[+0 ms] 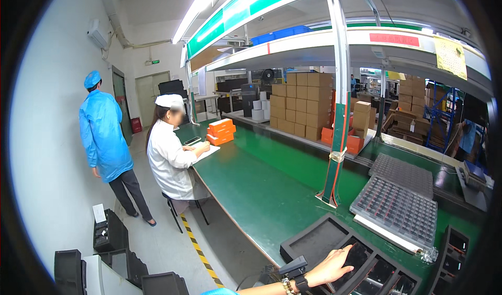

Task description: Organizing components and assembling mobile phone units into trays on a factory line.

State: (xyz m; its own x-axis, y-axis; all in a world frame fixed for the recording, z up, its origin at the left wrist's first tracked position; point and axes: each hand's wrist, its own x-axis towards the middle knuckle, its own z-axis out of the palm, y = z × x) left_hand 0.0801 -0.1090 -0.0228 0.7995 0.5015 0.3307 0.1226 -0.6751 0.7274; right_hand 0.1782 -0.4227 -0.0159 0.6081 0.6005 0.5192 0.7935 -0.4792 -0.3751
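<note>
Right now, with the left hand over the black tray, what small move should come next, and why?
Probably ease the left hand's grip gently closed on the dark piece in the black tray: thumb and fingers reach to its compartment, spread apart. Whether they touch the piece is unclear, so going slowly seems wise.

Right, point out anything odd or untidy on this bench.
Crumpled clear plastic, by its look, is bunched at the near right corner of the grey gridded tray, looking messy against its neat rows.
</note>
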